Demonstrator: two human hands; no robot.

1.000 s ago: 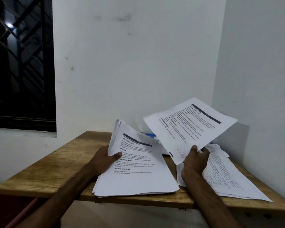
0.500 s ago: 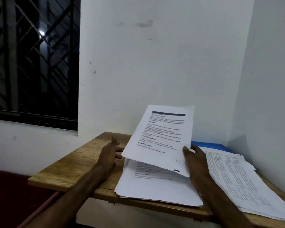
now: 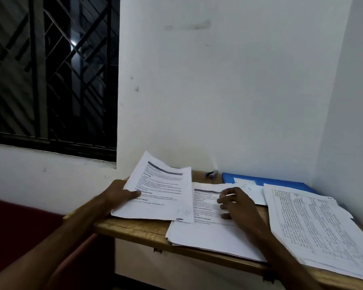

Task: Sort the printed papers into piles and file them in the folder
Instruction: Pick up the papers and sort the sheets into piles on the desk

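Observation:
A printed sheet with a dark header bar (image 3: 161,193) lies tilted at the left end of the wooden table (image 3: 134,229). My left hand (image 3: 118,194) holds its left edge, thumb on top of the page. A stack of similar papers (image 3: 208,237) lies in the middle. My right hand (image 3: 236,206) rests on that stack with fingers loosely curled. A pile of sheets with printed tables (image 3: 314,227) covers the right end. A blue folder (image 3: 260,182) lies at the back against the wall, partly under the papers.
A small stapler (image 3: 211,175) sits at the back edge of the table beside the folder. White walls close in the table behind and to the right. A barred window (image 3: 50,76) is on the left, with a dark red surface (image 3: 19,231) below it.
The single sheet passed from my right hand to my left hand and moved to the left end of the table. My right hand came down onto the middle stack. The camera view shifted left.

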